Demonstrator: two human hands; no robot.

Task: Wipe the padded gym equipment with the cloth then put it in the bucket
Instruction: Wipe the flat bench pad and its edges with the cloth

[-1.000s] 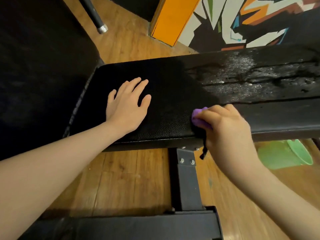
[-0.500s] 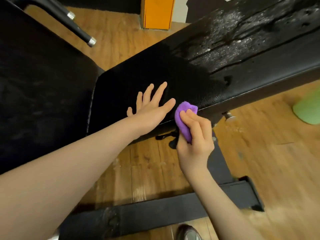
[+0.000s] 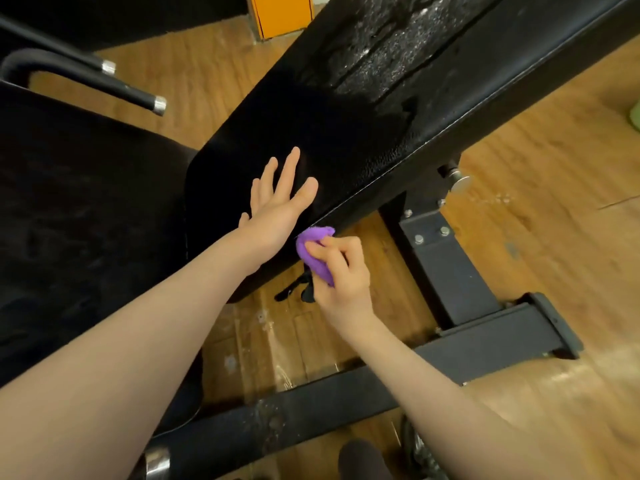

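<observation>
**Near Edge of the Padded Bench Being Wiped**

The right hand (image 3: pixel 341 271) is curled around a bunched purple cloth (image 3: pixel 317 252), which is pinched between thumb and fingers and pressed against the near side edge of the padded bench (image 3: pixel 346 133), just below its top surface. A dark tag or strap is seen dangling beneath the cloth. The left hand (image 3: pixel 280 202) is laid flat on the top of the pad, fingers straight and spread, nothing being held; it lies just beside the cloth, close to the pad's near corner.

The wiping step is judged to be in hand, with the side face of the pad being worked. Farther along the bench, a wet, foamy patch (image 3: pixel 381 46) is visible on the top surface, so more wiping is probably wanted there. The next move is expected to call for the cloth being drawn along the edge or lifted back onto the top, with pressure kept even. Only afterwards is the cloth to be carried to the bucket; a sliver of pale green (image 3: pixel 635 114) is seen at the right border of the view, well apart from the hands, and it cannot be told whether this is the bucket.

By count: two hands, one cloth, one bench pad under the hands, a second dark pad (image 3: pixel 86 202) to the left, two chrome-capped bars (image 3: pixel 138 95), and a steel frame (image 3: pixel 450 271) on the wooden floor (image 3: pixel 536 237).
</observation>
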